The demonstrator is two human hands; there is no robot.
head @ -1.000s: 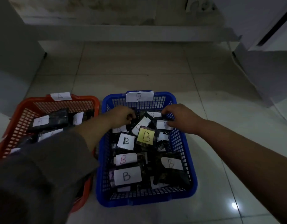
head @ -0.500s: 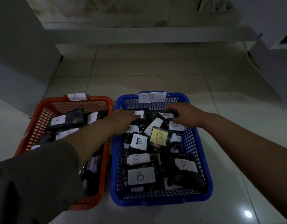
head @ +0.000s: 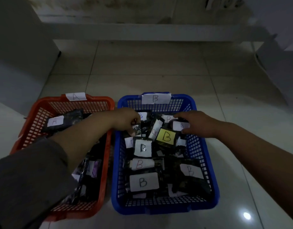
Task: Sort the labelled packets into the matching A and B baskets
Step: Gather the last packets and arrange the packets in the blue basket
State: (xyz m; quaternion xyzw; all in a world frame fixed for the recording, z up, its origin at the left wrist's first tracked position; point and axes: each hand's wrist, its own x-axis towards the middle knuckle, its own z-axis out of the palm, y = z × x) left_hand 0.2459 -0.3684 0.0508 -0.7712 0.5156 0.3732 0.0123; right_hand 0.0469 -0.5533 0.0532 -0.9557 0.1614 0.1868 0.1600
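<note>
Two hands in blue basket (head: 206,164) | left hand (head: 126,119) pinches dark packet (head: 136,128)

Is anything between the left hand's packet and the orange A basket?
Only the two baskets' adjoining walls. The left hand pinches a dark packet inside the blue basket; the orange basket lies directly beside it.

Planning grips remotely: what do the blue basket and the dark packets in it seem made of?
Blue basket: rigid moulded plastic, judging by its gridded walls and slight sheen. Dark packets: probably thin glossy plastic film, crinkled with glints; labels look like matte paper, one yellow label.
</note>
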